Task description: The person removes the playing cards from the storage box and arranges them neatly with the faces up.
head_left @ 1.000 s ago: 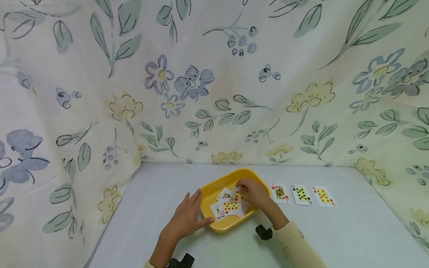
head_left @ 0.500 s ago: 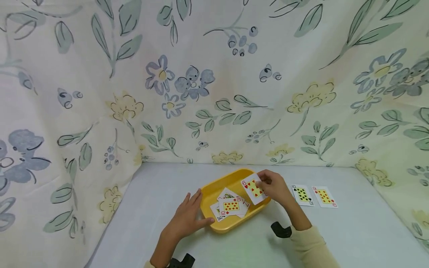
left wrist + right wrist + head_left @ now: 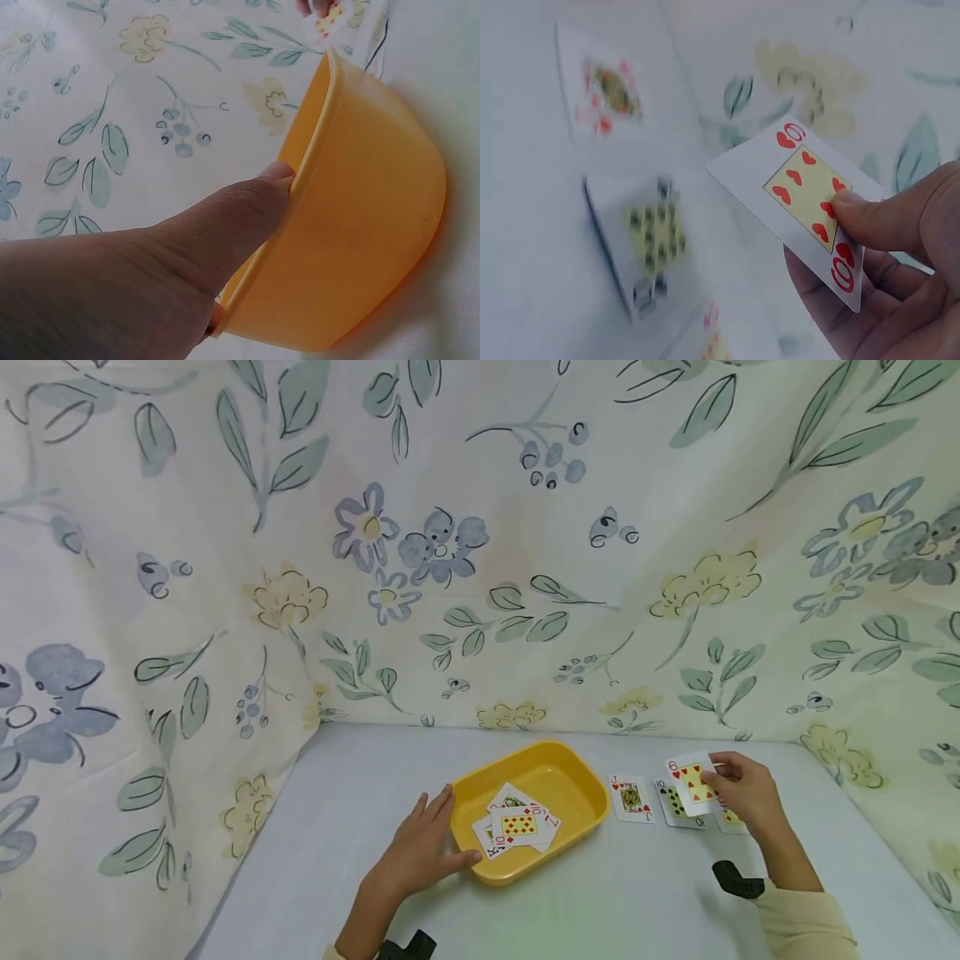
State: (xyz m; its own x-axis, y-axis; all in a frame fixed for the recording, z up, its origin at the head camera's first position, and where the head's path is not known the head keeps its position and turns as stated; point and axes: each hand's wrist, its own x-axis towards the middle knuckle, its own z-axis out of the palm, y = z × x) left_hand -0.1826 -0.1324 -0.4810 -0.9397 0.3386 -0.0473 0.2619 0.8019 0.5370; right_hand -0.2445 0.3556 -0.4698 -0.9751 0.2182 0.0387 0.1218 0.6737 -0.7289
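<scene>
My right hand [image 3: 750, 793] pinches a six of hearts [image 3: 799, 199] between thumb and fingers, raised above the right end of a row of cards. Below it lie a black ten [image 3: 656, 236] and a diamond card [image 3: 730, 823], both partly covered in the head view. Left of them is the jack of hearts [image 3: 632, 798]. My left hand [image 3: 422, 850] rests on the left rim of a yellow tray [image 3: 360, 202], fingers spread and thumb on the edge. Inside the tray a ten of diamonds [image 3: 519, 825] lies over several overlapping cards.
A white tabletop [image 3: 360, 768] carries the tray and the card row. Behind it hangs a floral cloth [image 3: 480, 568], which also drapes down both sides. A black wrist camera [image 3: 738, 881] sits on the right forearm.
My right hand has lifted the six of hearts from the tray and carried it right, past the jack, to over the black ten and diamond card. The left hand stays on the rim.
</scene>
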